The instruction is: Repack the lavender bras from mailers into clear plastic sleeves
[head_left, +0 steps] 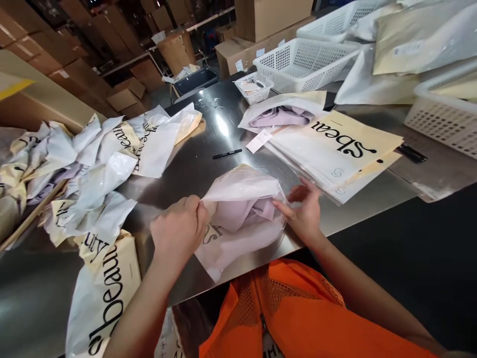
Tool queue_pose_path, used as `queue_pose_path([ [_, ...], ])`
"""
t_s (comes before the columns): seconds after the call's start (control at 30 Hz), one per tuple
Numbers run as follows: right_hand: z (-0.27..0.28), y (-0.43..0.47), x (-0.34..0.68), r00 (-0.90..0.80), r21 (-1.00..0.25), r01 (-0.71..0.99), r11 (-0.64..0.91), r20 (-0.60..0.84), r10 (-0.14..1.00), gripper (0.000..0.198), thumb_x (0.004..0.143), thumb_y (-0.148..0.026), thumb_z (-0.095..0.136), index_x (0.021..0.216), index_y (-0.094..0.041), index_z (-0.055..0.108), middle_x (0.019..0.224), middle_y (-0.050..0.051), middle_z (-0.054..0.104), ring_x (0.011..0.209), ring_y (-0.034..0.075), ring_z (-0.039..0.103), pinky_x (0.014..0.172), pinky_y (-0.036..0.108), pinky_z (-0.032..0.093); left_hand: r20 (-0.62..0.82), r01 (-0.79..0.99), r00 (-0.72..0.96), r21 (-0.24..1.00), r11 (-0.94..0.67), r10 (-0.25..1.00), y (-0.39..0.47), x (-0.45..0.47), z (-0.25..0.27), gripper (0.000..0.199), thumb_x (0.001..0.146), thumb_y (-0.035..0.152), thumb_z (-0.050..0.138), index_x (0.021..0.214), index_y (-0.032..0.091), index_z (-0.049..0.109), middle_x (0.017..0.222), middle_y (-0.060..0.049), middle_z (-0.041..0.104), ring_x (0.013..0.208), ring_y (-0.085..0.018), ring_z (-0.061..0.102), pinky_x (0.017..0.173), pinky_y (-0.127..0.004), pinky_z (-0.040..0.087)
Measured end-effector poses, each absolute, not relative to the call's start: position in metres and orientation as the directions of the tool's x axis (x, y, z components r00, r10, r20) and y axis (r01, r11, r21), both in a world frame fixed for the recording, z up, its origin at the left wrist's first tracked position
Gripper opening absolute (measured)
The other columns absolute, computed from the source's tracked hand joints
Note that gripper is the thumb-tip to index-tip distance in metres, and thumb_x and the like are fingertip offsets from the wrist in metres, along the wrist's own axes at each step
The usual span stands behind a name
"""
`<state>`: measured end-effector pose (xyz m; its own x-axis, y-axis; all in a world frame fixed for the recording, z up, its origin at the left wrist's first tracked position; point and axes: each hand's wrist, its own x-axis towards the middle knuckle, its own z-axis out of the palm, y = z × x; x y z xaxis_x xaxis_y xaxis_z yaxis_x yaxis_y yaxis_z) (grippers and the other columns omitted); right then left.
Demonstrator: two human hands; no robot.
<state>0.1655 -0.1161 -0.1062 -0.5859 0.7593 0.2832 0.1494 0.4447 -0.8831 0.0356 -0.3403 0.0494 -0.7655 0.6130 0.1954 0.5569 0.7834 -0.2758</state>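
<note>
A white and cream plastic mailing bag (pixel 238 253) lies before me at the table's front edge, its mouth spread. Pale lilac folded fabric (pixel 238 214) shows inside the mouth. My left hand (pixel 181 226) is closed in a fist on the bag's left corner. At the right edge of the mouth, my right hand (pixel 307 211) pinches the bag, its thumb over the rim and its other fingers partly curled behind. Beyond the right hand is a stack of flat printed mailing bags (pixel 335 154). Another opened bag (pixel 316 99) with lilac fabric in it rests on that stack's far end.
A black marker (pixel 227 154) lies mid-table on the metal surface (pixel 194 174). Crumpled filled bags (pixel 100 184) pile up at left. White perforated baskets (pixel 301 64) line the back right, with cardboard boxes (pixel 274 20) behind. Another black pen (pixel 412 153) lies at right.
</note>
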Motion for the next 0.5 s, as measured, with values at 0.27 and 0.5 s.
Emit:
queue_pose_path([
  [0.27, -0.087, -0.151, 0.129, -0.857, -0.445, -0.372, 0.815, 0.502, -0.117, 0.043, 0.093, -0.008, 0.044, 0.129, -0.024, 0.062, 0.129, 0.007, 0.065, 0.124, 0.026, 0.059, 0.110, 0.047, 0.042, 0.035, 0.744, -0.639, -0.224, 0.630, 0.768, -0.304, 0.057, 0.041, 0.029, 0.095, 0.027, 0.036, 0.083, 0.019, 0.061, 0.081, -0.006, 0.064, 0.069, -0.020, 0.062, 0.054, -0.031, 0.025],
  [0.5, -0.060, -0.124, 0.136, -0.820, -0.608, -0.440, 0.661, 0.572, -0.019, 0.027, 0.095, -0.023, 0.049, 0.109, -0.027, 0.073, 0.115, 0.001, 0.073, 0.113, 0.020, 0.066, 0.108, 0.042, 0.049, 0.075, 0.630, -0.745, -0.247, 0.736, 0.663, -0.313, 0.028, 0.041, 0.031, 0.097, 0.028, 0.033, 0.092, 0.018, 0.062, 0.090, -0.008, 0.065, 0.075, -0.024, 0.067, 0.054, -0.029, 0.031],
])
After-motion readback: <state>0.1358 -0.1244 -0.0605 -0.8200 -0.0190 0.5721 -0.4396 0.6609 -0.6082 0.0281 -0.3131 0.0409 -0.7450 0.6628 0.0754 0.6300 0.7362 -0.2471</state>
